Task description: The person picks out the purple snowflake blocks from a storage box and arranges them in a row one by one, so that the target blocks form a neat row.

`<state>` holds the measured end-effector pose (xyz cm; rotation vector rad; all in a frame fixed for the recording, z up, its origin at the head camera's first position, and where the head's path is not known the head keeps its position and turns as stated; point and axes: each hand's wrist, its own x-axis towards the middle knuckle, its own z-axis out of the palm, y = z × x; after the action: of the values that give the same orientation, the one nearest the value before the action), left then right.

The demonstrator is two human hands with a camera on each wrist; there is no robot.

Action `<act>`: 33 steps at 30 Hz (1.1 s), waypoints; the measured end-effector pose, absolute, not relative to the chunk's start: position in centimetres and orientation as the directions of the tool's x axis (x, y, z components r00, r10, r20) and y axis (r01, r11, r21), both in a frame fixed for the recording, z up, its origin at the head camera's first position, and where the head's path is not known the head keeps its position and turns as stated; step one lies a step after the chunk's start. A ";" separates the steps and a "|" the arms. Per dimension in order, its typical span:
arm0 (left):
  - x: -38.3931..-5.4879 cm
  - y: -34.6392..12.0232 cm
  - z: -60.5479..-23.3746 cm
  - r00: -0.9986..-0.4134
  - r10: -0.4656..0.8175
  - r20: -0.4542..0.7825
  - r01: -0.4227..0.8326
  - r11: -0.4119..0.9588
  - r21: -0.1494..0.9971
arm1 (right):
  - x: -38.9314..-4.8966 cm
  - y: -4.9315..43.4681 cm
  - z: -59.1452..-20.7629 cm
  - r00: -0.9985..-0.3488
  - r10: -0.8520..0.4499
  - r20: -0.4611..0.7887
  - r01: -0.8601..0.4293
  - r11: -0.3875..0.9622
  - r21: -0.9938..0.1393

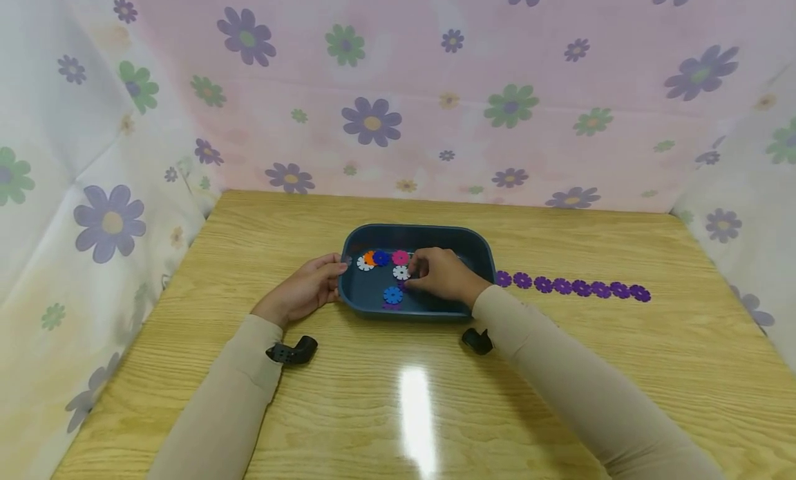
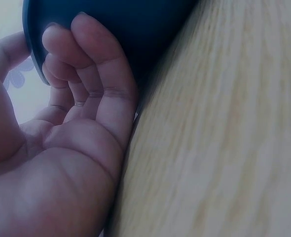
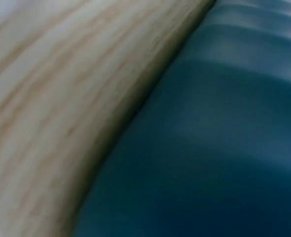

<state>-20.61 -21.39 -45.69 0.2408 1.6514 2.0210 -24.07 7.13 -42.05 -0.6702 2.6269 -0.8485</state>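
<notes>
A dark blue plastic tray (image 1: pixel 410 315) stands on the table and holds several flower-shaped plastic discs. My left hand (image 1: pixel 311 286) grips its left end, thumb over the rim and fingers against the outer wall, as the left wrist view also shows. Inside the tray, my right hand (image 1: pixel 444 276) reaches down with bent fingers. A purple disc (image 1: pixel 402 285) shows at its thumb tip; whether it is pinched is unclear. Around it lie a white disc (image 1: pixel 401 273), a pink disc (image 1: pixel 400 257) and a light blue disc (image 1: pixel 392 295). The right wrist view shows only tray wall and table.
A row of purple discs (image 1: pixel 562 286) runs rightward along the table from the tray's right end. In the tray's left part, an orange disc (image 1: pixel 370 258) overlaps a white and a dark blue disc (image 1: pixel 381 258). Flowered cloth (image 1: pixel 429 72) encloses the table's back and sides.
</notes>
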 end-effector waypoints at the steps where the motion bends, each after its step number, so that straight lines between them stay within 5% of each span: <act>1: -20.6 -21.3 -45.7 -0.851 0.494 -0.178 -0.275 -0.129 0.953 | -24.0 7.2 -42.0 -0.849 -0.509 -0.137 -0.336 0.722 -0.605; 33: -20.7 -21.3 -45.7 -0.855 0.485 -0.182 -0.266 -0.109 0.958 | -24.1 7.2 -42.5 -0.830 -0.533 -0.164 -0.363 0.741 -0.565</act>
<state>-20.69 -21.28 -45.68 0.2412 1.6769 2.0086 -24.15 7.20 -42.48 -0.6963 2.6265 -0.7576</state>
